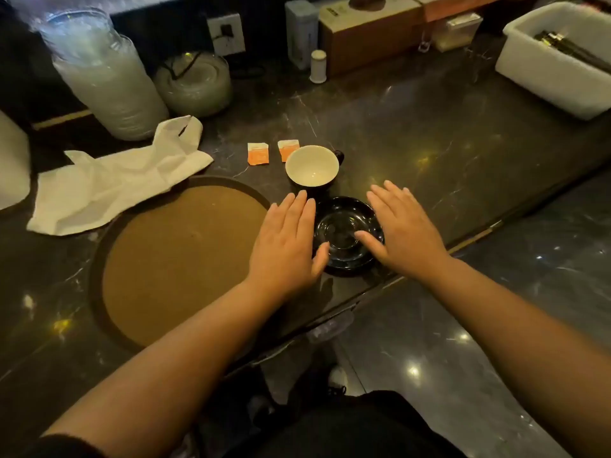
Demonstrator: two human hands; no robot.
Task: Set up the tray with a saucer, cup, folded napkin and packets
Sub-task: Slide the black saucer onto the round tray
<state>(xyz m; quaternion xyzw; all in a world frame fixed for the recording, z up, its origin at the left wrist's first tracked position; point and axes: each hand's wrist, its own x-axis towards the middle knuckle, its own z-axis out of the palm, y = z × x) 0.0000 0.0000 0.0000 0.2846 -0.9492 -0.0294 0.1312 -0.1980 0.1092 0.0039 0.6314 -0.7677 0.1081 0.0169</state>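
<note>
Step 1 is the saucer [347, 238]: it sits at the worktop's [446, 166] near edge, beside the bare tray [185, 259]. Left hand [286, 241] and right hand [401, 228] flank it, fingers straight, gripping nothing (thumbs over its rim). Next, grasp and lift it across.

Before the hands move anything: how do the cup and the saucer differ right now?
The cup is white inside and stands untouched beyond the saucer, which is glossy black all over and flanked by both hands, left hand and right hand. The cup is deep with a handle; the saucer is shallow and wide. Both sit on the counter right of the tray, not yet on it.
</note>
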